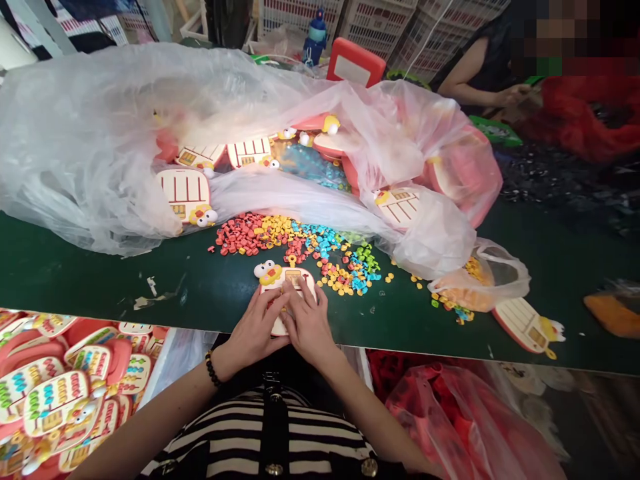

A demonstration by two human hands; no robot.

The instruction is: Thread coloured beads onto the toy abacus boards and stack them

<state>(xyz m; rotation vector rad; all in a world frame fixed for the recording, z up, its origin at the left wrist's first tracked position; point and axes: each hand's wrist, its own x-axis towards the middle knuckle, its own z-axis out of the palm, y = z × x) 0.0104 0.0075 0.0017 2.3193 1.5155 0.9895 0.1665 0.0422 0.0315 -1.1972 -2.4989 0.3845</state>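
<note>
A cream toy board with a red rim and a big-eyed yellow duck face (268, 272) lies at the table's front edge, right in front of my body. My left hand (259, 319) grips its left side, fingers curled over the slotted face. From the right, my right hand (309, 321) holds the same board, fingers bent over its front. The fingertips meet near the middle; any small piece under them is hidden. Just beyond the board lie heaped small plastic pieces: red (243, 235), yellow (276, 227), blue (320, 239) and green (366, 257).
Clear plastic bags (100, 133) with more duck boards sprawl across the green table (200, 293). One slotted board (525, 323) lies at right. Finished-looking boards (55, 400) fill a bin at lower left. A red-filled bag (465, 413) sits below right. Another person's arm (465, 73) is at upper right.
</note>
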